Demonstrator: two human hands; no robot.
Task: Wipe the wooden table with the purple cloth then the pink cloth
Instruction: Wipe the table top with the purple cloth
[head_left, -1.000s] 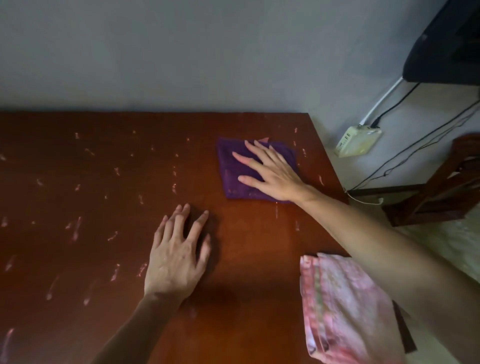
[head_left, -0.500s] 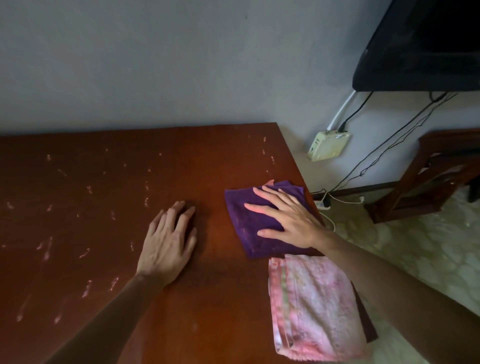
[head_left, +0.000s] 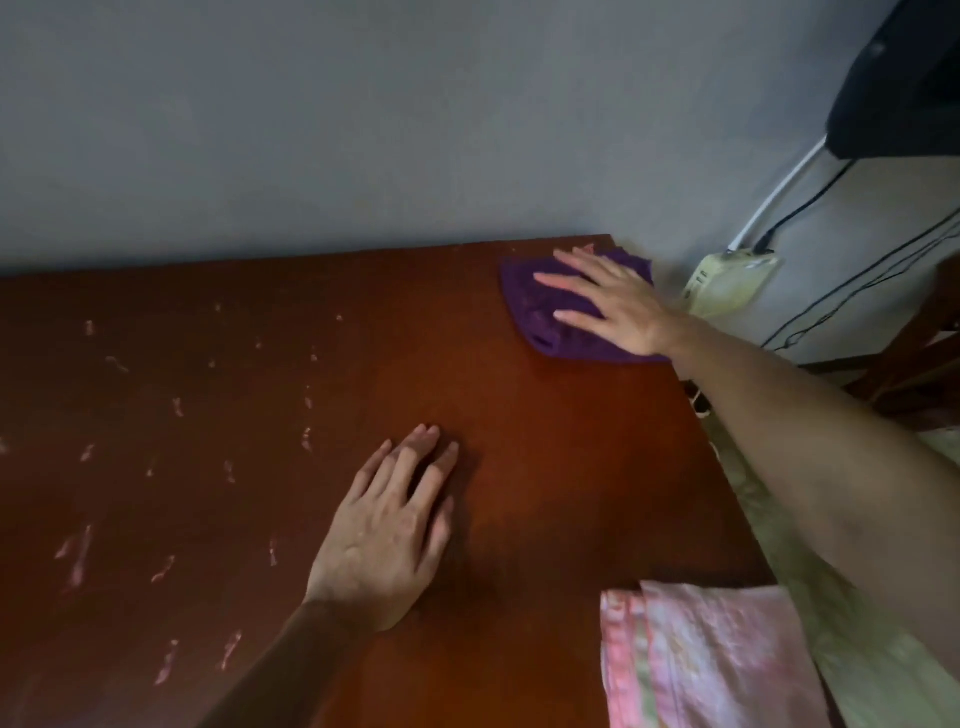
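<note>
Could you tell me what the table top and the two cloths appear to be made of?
Table: reddish-brown wood or veneer, smooth, slightly glossy. Purple cloth: fuzzy pile, probably microfibre or terry. Pink cloth: folded mottled towelling with a stitched hem, seemingly cotton.

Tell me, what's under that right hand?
The right hand lies flat on a folded purple cloth at the wooden table's far corner. The cloth under the palm is hidden.

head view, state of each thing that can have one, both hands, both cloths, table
right hand: flat, fingers spread, pressing the purple cloth
left hand: flat, palm down on bare wood
purple cloth: folded, at the far right corner
pink cloth: folded, untouched, at the near right edge
wooden table: pale smears across the left part
</note>
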